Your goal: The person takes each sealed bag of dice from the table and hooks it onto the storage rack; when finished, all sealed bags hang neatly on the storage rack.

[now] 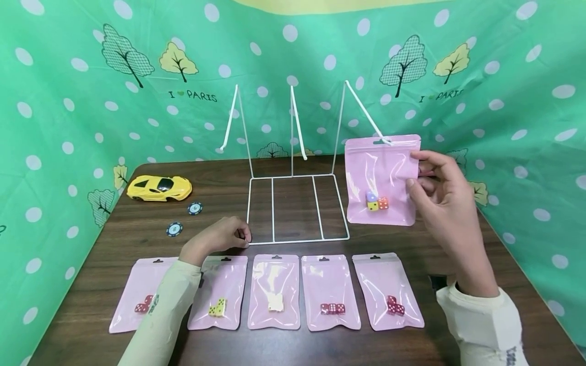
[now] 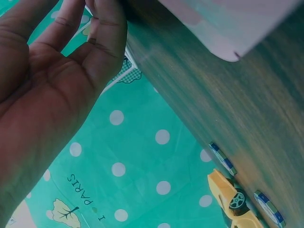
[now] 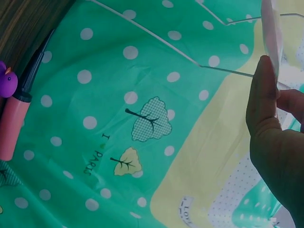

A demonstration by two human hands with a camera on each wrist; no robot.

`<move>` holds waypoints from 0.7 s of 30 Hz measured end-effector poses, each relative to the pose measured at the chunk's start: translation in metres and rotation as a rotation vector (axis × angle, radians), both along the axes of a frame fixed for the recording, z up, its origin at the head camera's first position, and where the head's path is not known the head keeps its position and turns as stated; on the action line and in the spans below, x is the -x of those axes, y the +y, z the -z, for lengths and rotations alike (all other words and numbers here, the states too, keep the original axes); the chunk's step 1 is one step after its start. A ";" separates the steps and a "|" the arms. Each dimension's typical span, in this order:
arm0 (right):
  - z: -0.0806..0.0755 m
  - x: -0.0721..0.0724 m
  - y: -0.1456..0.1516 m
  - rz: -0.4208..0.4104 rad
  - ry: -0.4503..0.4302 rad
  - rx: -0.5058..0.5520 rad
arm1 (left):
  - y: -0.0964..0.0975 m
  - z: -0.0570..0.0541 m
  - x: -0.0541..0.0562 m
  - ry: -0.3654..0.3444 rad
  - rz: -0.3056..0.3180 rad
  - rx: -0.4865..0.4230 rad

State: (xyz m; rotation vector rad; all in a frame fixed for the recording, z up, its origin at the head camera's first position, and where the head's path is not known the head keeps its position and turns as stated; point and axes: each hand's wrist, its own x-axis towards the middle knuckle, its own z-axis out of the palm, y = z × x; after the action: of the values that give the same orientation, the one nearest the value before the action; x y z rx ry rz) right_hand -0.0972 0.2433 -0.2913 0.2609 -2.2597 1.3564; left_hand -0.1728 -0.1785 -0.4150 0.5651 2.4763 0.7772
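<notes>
A white wire display rack (image 1: 297, 241) with three upward-slanting arms stands on the table. At its front left base corner, my left hand (image 1: 218, 236) pinches the wire with curled fingers. My right hand (image 1: 446, 203) holds a pink zip bag (image 1: 382, 168) by its right edge, between thumb and fingers. Several coloured dice (image 1: 377, 202) show through that bag. Its top hanging hole meets the tip of the rack's right arm (image 1: 366, 111), and the bag hangs upright there. In the right wrist view the bag (image 3: 271, 28) appears edge-on beside the fingers.
Along the front lie several pink bags of dice, among them one with white dice (image 1: 273, 274); my left forearm covers part of the leftmost bag (image 1: 133, 284). A yellow toy car (image 1: 159, 188) and two poker chips (image 1: 195, 208) sit at left. A pink-and-black pump (image 3: 13, 128) and purple duck (image 3: 7, 81) appear right.
</notes>
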 end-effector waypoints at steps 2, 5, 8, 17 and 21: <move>0.001 0.001 -0.001 0.014 0.000 -0.010 | 0.000 0.000 -0.001 0.003 0.002 -0.007; 0.001 0.004 -0.003 0.040 -0.004 -0.019 | 0.000 0.000 -0.001 0.005 0.006 -0.014; 0.001 0.007 -0.005 0.057 -0.009 -0.009 | 0.000 -0.001 -0.002 0.006 0.005 -0.017; 0.002 0.019 -0.013 0.131 -0.027 0.016 | -0.002 0.001 0.000 0.008 -0.002 -0.018; 0.002 0.027 -0.017 0.138 -0.027 0.046 | -0.003 0.001 0.000 0.007 -0.004 -0.016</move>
State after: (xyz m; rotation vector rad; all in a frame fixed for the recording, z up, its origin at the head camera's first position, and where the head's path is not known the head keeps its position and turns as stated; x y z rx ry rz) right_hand -0.1238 0.2268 -0.2937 0.0698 -2.2211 1.3458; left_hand -0.1728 -0.1816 -0.4163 0.5698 2.4802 0.7982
